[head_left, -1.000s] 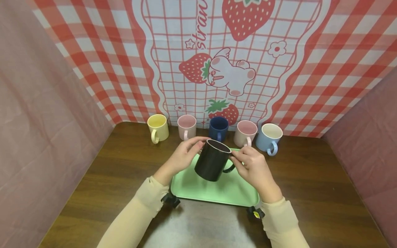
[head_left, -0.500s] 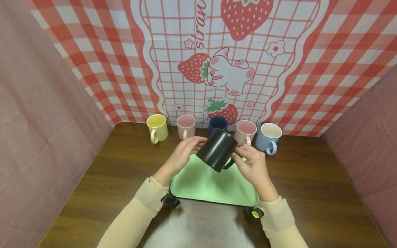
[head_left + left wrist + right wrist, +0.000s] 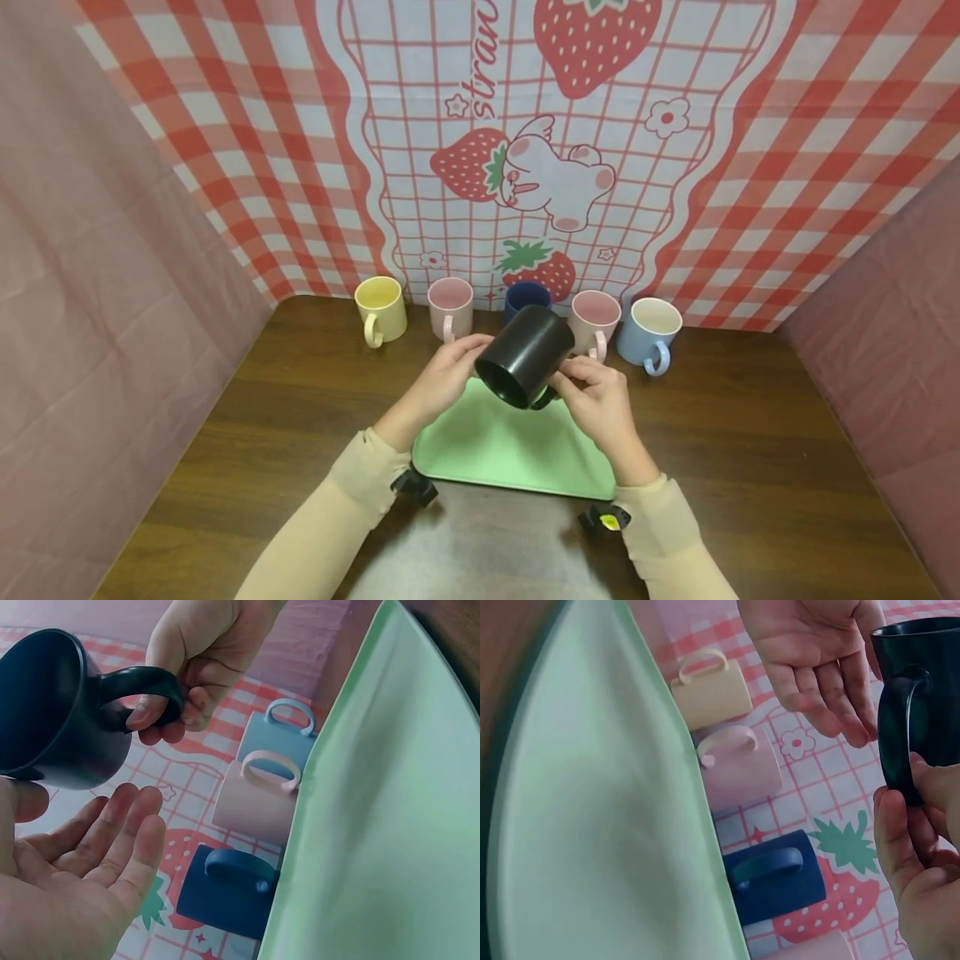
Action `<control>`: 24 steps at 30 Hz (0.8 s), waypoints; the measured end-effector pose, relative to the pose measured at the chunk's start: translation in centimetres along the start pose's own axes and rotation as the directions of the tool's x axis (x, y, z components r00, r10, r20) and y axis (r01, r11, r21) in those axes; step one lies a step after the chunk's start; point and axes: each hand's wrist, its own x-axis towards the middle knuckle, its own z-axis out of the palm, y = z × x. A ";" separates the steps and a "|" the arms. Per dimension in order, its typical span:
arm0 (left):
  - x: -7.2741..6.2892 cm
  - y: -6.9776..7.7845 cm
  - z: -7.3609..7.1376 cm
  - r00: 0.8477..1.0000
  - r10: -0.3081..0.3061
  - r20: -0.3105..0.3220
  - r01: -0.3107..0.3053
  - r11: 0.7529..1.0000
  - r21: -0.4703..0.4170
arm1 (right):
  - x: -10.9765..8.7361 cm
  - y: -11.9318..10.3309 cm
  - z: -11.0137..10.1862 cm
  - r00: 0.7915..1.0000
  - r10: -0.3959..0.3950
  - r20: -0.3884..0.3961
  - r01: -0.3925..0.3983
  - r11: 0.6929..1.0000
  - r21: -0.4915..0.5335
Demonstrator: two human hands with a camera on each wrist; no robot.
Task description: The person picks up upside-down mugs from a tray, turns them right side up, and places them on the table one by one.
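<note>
A black mug [image 3: 528, 346] is held tilted above the green tray [image 3: 517, 454], its mouth turned down toward the person and to the left. My right hand [image 3: 603, 408] pinches the mug's handle, with thumb and fingertips around its loop in the right wrist view. On the other side, my left hand [image 3: 442, 383] is at the mug's body. The left wrist view shows that left hand [image 3: 90, 877] palm up with fingers loosely extended, its thumb right at the mug's rim. The mug covers part of a dark blue mug [image 3: 527, 298] behind it.
Along the back of the wooden table [image 3: 742, 433] stand a yellow mug [image 3: 384, 321], a pink mug [image 3: 453, 312], a second pink mug [image 3: 591, 325] and a light blue mug [image 3: 645, 337]. Behind them hangs a red-checked strawberry cloth [image 3: 285, 125]. Pink fabric walls flank the table.
The black mug has been raised and turned over: its mouth faced up and away before and now faces down toward the person. The right hand has shifted slightly left; the other mugs stayed put.
</note>
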 end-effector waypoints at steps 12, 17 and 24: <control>-0.1 -0.2 0.9 0.988 0.088 0.126 -0.078 0.994 -0.082 | -0.1 -0.3 0.7 0.960 0.278 0.022 -0.272 0.915 0.299; -0.2 -0.2 1.3 0.978 0.111 0.176 -0.096 0.991 -0.093 | 0.1 -0.4 1.0 0.936 0.350 0.032 -0.335 0.859 0.388; -0.6 0.2 2.2 0.979 0.100 0.180 -0.076 0.988 -0.133 | 0.0 -0.4 1.7 0.902 0.428 0.050 -0.400 0.788 0.469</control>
